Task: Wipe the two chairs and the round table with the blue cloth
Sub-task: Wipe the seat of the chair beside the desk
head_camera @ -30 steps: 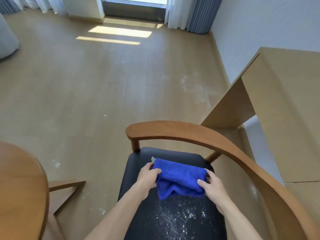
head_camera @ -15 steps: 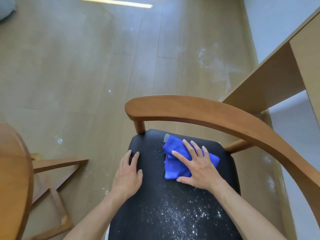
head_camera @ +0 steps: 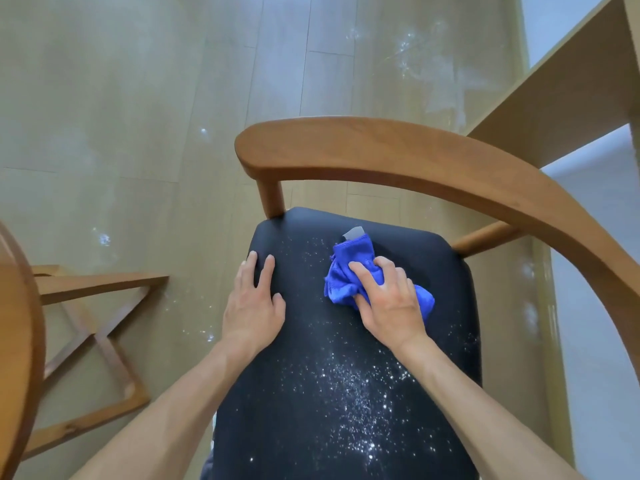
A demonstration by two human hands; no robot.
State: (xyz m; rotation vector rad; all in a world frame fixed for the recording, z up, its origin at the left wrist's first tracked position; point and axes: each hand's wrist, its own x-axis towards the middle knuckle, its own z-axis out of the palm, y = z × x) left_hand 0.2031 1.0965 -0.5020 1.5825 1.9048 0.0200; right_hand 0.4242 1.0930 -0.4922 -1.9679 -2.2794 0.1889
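While I leaned over the chair, the round table stood to the left of it, only its edge in my view. On the left part of the black seat my left hand lay flat, the fingers straight and a little apart, holding nothing. Further right on the seat, my right hand pressed the blue cloth, with fingers curled over the bunched fabric. White specks covered the seat nearer to me than the cloth.
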